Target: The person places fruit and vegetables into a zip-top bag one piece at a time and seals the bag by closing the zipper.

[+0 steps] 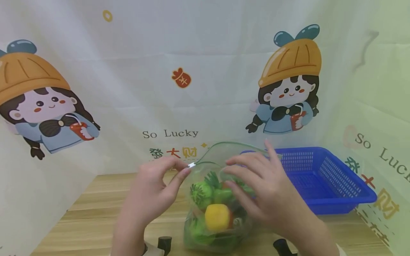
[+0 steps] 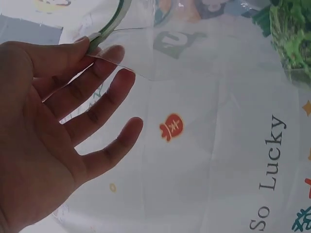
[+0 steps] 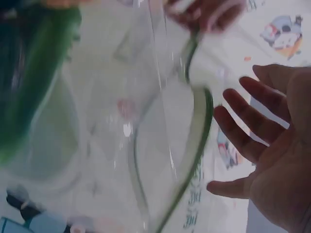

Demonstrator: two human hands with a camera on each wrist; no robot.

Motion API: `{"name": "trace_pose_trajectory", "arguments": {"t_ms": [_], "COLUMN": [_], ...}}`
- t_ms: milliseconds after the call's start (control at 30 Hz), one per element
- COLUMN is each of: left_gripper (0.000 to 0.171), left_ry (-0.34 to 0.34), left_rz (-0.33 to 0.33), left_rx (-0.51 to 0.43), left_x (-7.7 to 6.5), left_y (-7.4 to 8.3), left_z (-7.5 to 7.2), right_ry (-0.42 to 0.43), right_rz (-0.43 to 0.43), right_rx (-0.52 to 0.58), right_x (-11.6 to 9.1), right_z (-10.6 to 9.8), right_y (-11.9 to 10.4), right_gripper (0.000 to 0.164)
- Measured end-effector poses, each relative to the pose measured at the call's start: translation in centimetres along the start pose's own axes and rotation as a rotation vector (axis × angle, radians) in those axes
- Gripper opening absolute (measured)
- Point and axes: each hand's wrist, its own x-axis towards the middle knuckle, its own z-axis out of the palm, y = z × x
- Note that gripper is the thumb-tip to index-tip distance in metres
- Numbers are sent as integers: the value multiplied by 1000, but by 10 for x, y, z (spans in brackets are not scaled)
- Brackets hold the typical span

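A clear zip bag (image 1: pixel 193 245) with a green-edged mouth stands upright on the table, filled with vegetables. My left hand (image 1: pixel 148 188) pinches the white slider (image 1: pixel 191 165) at the left end of the bag's mouth between thumb and index finger. In the left wrist view its other fingers spread loosely. My right hand (image 1: pixel 261 183) hovers by the right side of the mouth; the right wrist view shows its fingers extended beside the green zip strip (image 3: pixel 208 109). Inside the bag lie a yellow blocky piece (image 1: pixel 217 217) and green leafy pieces (image 1: pixel 201 195). The mouth gapes in the middle.
A blue perforated basket (image 1: pixel 336 208) stands on the wooden table (image 1: pixel 96 213) at the right, behind my right hand. Printed white cloth (image 1: pixel 224 89) hangs behind and along the sides. Two short black objects (image 1: pixel 164 244) show at the near edge.
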Motion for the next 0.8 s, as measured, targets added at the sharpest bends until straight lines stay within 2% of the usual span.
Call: {"name": "trace_pose_trajectory", "arguments": {"t_ms": [133,333,433,633,800], "left_gripper": [14,14,15,16,14], "left_ry": [-19,-98,-119,-139,-165], "left_rz": [75,136,143,144,123], "left_rx": [21,-53,-83,-76,-59], "left_x": [2,1,1,1,1], "left_y": [12,24,26,26,23], "left_z": [5,8,8,8,10], "right_ry": [13,6,11,15,-9], "right_rz": [-43,-53,-65,-83,-77], "right_rx": [-65,-105,-91,-46,-23], "right_x": [3,1,-1,-1,-2], "right_z": [19,34,35,37,37], "right_y": [-13,-9,-5,-2,4], "right_gripper": [22,18,13,24,14]}}
